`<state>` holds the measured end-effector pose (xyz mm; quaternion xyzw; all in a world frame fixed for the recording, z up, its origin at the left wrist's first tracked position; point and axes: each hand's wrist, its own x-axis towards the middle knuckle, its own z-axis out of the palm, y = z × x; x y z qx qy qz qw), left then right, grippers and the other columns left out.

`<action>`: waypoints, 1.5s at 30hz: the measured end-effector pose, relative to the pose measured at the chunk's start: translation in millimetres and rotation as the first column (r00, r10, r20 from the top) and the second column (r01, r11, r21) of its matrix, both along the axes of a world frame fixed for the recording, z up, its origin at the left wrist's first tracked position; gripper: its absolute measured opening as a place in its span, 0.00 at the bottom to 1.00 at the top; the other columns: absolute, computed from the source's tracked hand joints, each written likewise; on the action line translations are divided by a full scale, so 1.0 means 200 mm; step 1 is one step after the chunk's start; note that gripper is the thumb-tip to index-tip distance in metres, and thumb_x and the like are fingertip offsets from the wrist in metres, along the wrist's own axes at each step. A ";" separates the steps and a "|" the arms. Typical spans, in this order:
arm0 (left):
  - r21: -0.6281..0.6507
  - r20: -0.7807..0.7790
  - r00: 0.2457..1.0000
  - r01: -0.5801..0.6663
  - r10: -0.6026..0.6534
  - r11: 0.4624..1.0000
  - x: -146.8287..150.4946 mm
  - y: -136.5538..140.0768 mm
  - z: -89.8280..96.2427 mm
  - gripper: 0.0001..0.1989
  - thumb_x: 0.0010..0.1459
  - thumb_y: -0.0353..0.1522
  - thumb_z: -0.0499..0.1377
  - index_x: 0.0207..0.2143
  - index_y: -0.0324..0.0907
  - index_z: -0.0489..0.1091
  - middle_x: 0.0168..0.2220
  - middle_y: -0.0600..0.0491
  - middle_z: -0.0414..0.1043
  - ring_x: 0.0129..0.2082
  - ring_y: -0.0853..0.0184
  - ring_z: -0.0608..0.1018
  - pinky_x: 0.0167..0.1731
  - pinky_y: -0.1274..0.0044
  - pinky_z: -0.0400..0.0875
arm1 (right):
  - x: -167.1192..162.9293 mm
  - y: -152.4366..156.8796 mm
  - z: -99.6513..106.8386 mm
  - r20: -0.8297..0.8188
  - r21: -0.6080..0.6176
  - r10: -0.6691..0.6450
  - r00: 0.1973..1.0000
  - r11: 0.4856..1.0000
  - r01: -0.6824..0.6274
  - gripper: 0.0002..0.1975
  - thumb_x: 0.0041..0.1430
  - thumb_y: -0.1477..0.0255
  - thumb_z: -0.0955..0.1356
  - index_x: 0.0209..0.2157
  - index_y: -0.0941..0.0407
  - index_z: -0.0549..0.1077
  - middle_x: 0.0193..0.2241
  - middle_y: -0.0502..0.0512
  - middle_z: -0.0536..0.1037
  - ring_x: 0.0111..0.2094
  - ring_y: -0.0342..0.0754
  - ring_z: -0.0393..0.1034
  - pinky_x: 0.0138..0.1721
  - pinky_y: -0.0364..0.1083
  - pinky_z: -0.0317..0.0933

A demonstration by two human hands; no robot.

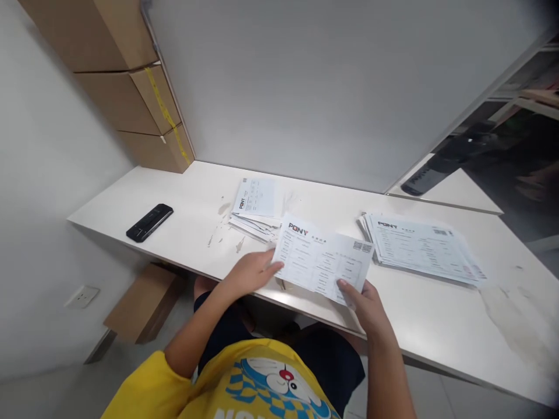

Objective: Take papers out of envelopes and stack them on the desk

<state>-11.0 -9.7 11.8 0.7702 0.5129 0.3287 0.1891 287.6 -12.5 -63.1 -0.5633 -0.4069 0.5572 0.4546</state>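
Observation:
A printed paper form with a PONY heading is held over the front edge of the table. My left hand grips its left side, thumb on top. At its lower right corner, my right hand pinches the sheet with the thumb on the printed face. Just behind the form lies a small, uneven stack of papers, the top one also marked PONY. To the right rests a thicker stack of similar forms, slightly fanned. The fingers beneath the sheet are partly hidden.
A black phone lies on the left of the white table. Cardboard boxes are piled at the back left, another box sits below. A wall panel bounds the back; a dark bottle-shaped object appears behind right.

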 end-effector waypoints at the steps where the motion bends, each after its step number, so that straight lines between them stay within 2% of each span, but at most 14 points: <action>1: 0.054 -0.066 0.997 -0.036 0.040 0.998 -0.06 0.07 -0.02 0.18 0.67 0.41 0.50 0.54 0.50 0.71 0.46 0.52 0.80 0.46 0.58 0.81 0.42 0.67 0.78 | 0.00 0.02 -0.01 -0.016 -0.023 -0.016 1.000 1.000 0.015 0.29 0.46 0.56 0.76 0.49 0.55 0.76 0.45 0.63 0.81 0.49 0.64 0.74 0.50 0.60 0.69; 5: 0.137 -0.294 0.936 -0.159 0.193 0.978 -0.22 0.44 -0.12 0.22 0.67 0.35 0.49 0.60 0.39 0.65 0.58 0.43 0.71 0.61 0.55 0.70 0.58 0.61 0.66 | -0.02 0.06 -0.01 -0.108 -0.056 -0.061 0.992 0.997 0.055 0.27 0.44 0.57 0.77 0.45 0.56 0.77 0.45 0.60 0.81 0.46 0.61 0.76 0.47 0.59 0.72; 8: 0.131 -0.436 0.879 -0.152 0.194 0.980 -0.27 0.67 -0.18 0.24 0.65 0.34 0.53 0.62 0.35 0.61 0.64 0.41 0.62 0.67 0.52 0.61 0.62 0.59 0.59 | -0.04 0.04 0.01 -0.117 -0.083 -0.065 0.991 0.995 0.055 0.26 0.42 0.56 0.77 0.42 0.56 0.77 0.44 0.60 0.81 0.43 0.62 0.77 0.43 0.59 0.73; 11: 0.123 -0.512 0.849 -0.076 0.129 0.989 -0.28 0.77 -0.21 0.19 0.65 0.33 0.52 0.56 0.36 0.67 0.60 0.40 0.68 0.62 0.53 0.68 0.58 0.61 0.63 | -0.06 0.02 0.01 -0.124 -0.069 -0.078 0.989 0.995 0.070 0.25 0.42 0.56 0.77 0.40 0.56 0.77 0.43 0.60 0.82 0.43 0.61 0.77 0.44 0.58 0.73; 16: 0.216 -0.514 0.847 -0.021 0.132 0.976 -0.28 0.80 -0.24 0.13 0.66 0.27 0.48 0.38 0.36 0.72 0.39 0.39 0.77 0.43 0.56 0.79 0.44 0.66 0.69 | -0.04 0.04 -0.02 -0.117 -0.025 -0.016 0.993 1.000 0.014 0.25 0.46 0.56 0.76 0.42 0.57 0.77 0.43 0.61 0.81 0.45 0.61 0.76 0.46 0.58 0.72; 21: 0.314 -0.476 0.864 -0.007 0.164 0.949 -0.30 0.75 -0.27 0.13 0.65 0.26 0.49 0.31 0.39 0.70 0.30 0.44 0.74 0.32 0.59 0.77 0.41 0.66 0.68 | -0.02 0.07 -0.06 -0.104 -0.022 -0.023 0.994 1.000 0.021 0.27 0.46 0.56 0.76 0.45 0.57 0.76 0.47 0.61 0.80 0.49 0.62 0.74 0.50 0.59 0.69; 28: 0.412 -0.382 0.915 0.046 0.127 0.910 -0.29 0.57 -0.25 0.09 0.66 0.28 0.50 0.35 0.43 0.70 0.37 0.48 0.77 0.41 0.61 0.79 0.45 0.66 0.70 | -0.03 0.06 -0.04 -0.071 -0.019 -0.025 0.997 1.000 0.024 0.27 0.44 0.55 0.77 0.42 0.56 0.78 0.47 0.60 0.80 0.50 0.63 0.73 0.53 0.60 0.67; 31: 0.546 -0.199 0.971 -0.005 0.136 0.838 -0.23 0.42 -0.26 0.11 0.67 0.29 0.48 0.41 0.43 0.69 0.42 0.47 0.77 0.48 0.61 0.78 0.47 0.64 0.71 | -0.03 0.05 -0.02 -0.064 -0.007 -0.012 0.998 1.000 0.012 0.26 0.45 0.55 0.76 0.43 0.56 0.78 0.47 0.60 0.80 0.49 0.63 0.74 0.50 0.60 0.69; 33: 0.634 -0.085 0.996 0.030 0.032 0.773 -0.16 0.30 -0.27 0.09 0.67 0.29 0.49 0.42 0.45 0.69 0.43 0.49 0.78 0.51 0.62 0.77 0.50 0.63 0.72 | -0.04 0.05 0.00 -0.065 -0.004 0.005 0.998 1.000 -0.005 0.26 0.46 0.55 0.76 0.43 0.56 0.78 0.44 0.60 0.81 0.47 0.62 0.75 0.48 0.59 0.70; 36: 0.653 -0.113 0.976 0.214 -0.186 0.727 -0.06 0.13 -0.26 0.07 0.64 0.28 0.52 0.38 0.46 0.69 0.42 0.52 0.79 0.55 0.63 0.75 0.56 0.60 0.69 | -0.03 0.06 0.00 -0.069 -0.015 0.024 0.997 1.000 -0.025 0.24 0.44 0.56 0.76 0.39 0.56 0.78 0.38 0.58 0.82 0.43 0.61 0.76 0.45 0.56 0.70; 38: 0.604 -0.084 0.972 0.224 -0.218 0.765 -0.02 0.06 -0.26 0.09 0.64 0.27 0.51 0.34 0.46 0.70 0.43 0.51 0.79 0.59 0.62 0.73 0.60 0.56 0.64 | -0.02 0.06 0.00 -0.092 -0.021 0.051 0.994 0.998 -0.053 0.21 0.44 0.58 0.76 0.37 0.56 0.78 0.36 0.57 0.82 0.42 0.60 0.76 0.44 0.54 0.69; 40: 0.516 0.021 0.983 0.145 -0.181 0.844 -0.01 0.03 -0.26 0.12 0.64 0.27 0.50 0.30 0.45 0.70 0.47 0.49 0.78 0.63 0.59 0.67 0.62 0.53 0.60 | -0.01 0.05 0.00 -0.146 -0.046 0.084 0.986 0.995 -0.092 0.18 0.43 0.61 0.75 0.36 0.55 0.78 0.36 0.56 0.82 0.41 0.59 0.76 0.44 0.53 0.69; 42: 0.390 0.141 0.979 0.083 -0.149 0.917 -0.01 0.03 -0.27 0.14 0.65 0.28 0.50 0.27 0.44 0.69 0.52 0.46 0.76 0.67 0.57 0.61 0.62 0.51 0.62 | 0.01 0.05 0.00 -0.212 -0.084 0.102 0.972 0.989 -0.122 0.16 0.42 0.65 0.74 0.36 0.53 0.78 0.35 0.55 0.82 0.40 0.59 0.76 0.43 0.53 0.69; 45: 0.195 0.292 0.941 0.115 -0.169 0.974 -0.03 0.06 -0.30 0.16 0.66 0.29 0.50 0.24 0.43 0.67 0.58 0.45 0.71 0.68 0.56 0.59 0.59 0.52 0.66 | 0.04 0.04 0.01 -0.291 -0.083 0.105 0.951 0.987 -0.134 0.16 0.41 0.67 0.71 0.36 0.52 0.77 0.36 0.55 0.82 0.41 0.60 0.76 0.41 0.54 0.69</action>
